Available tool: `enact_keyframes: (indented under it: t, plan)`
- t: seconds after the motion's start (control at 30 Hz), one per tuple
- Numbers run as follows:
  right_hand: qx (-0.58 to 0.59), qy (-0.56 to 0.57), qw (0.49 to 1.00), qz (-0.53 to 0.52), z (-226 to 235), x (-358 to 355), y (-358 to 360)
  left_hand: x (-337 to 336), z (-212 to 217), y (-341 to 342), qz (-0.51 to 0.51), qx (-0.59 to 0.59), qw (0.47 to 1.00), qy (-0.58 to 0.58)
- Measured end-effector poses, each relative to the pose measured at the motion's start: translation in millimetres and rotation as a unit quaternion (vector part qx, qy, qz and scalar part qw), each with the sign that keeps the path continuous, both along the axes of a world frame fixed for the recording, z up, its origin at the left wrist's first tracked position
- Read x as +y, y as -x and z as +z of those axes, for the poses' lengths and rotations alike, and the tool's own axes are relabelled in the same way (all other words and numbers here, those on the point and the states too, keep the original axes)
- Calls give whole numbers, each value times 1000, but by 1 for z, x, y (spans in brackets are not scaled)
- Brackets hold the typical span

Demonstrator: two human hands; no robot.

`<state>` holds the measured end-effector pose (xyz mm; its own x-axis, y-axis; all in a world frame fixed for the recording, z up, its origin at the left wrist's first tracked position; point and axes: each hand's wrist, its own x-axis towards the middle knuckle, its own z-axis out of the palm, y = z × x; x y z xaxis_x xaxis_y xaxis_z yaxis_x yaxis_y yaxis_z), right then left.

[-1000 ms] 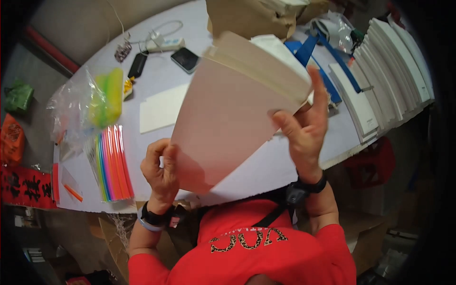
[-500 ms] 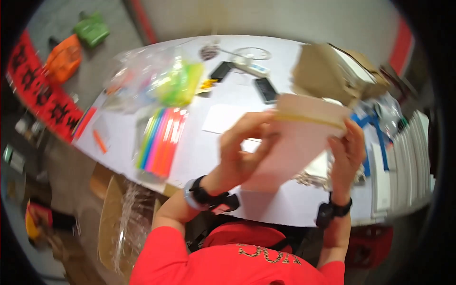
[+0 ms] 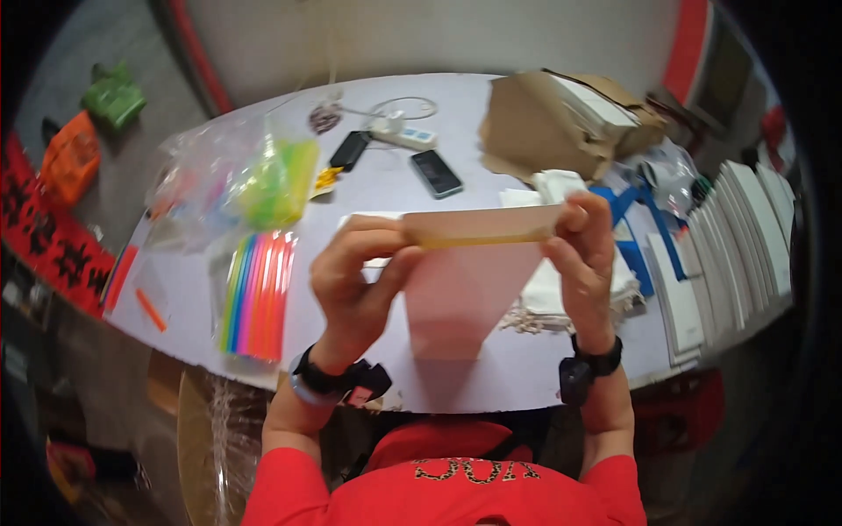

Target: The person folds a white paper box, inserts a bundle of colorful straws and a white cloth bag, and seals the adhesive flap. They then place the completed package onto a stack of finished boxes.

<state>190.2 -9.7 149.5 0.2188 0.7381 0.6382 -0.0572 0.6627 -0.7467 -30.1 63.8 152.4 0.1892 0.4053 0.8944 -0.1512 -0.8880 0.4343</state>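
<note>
In front of me, above the white table [image 3: 342, 386], I hold up a flat white paper or card piece [image 3: 474, 294] with a yellowish strip across its upper part; it looks like an envelope or a folded box. My left hand [image 3: 364, 280] pinches its upper left corner between thumb and fingers. On the opposite side, my right hand [image 3: 586, 263] grips the upper right corner. Its lower part tapers toward the tabletop. White drawstring cloth bags [image 3: 539, 294] lie close to my right hand, partly hidden by the card.
To the left are a pack of coloured sticks [image 3: 257, 298] and a clear plastic bag [image 3: 197, 175] of bright items. Farther back lie a phone [image 3: 436, 174], a power strip [image 3: 403, 136] and a brown paper package [image 3: 535, 123]. Rows of flat white boxes [image 3: 732, 241] stand at right beside blue straps [image 3: 664, 228].
Both hands have moved left with the card piece, which now hangs more level, its upper edge nearly horizontal. The whole view has shifted, so the table's items appear farther left.
</note>
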Motion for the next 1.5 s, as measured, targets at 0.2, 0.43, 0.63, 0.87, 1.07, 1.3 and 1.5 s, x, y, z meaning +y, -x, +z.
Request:
enact_keyframes:
  t: [0.2,0.43,0.63,0.87,1.07,1.3,1.5]
  plan:
    - [-128,0,991,-25,9,1,-18,5,6,0,-51,-21,988,144]
    - [-298,-97,944,-103,14,-1,-16,12,21,11,-20,111,992,-57]
    - [-307,-70,941,-124,20,-10,-7,-6,38,9,0,142,988,59]
    - [-343,33,937,-61,51,-15,-7,-4,59,16,-71,189,963,181]
    - [-322,58,944,-36,50,-6,-8,5,65,16,-72,219,959,165]
    - [-368,-61,924,-80,40,5,-10,20,70,14,-102,251,954,130]
    - [-415,-71,902,-99,46,11,-10,26,67,15,-67,265,954,124]
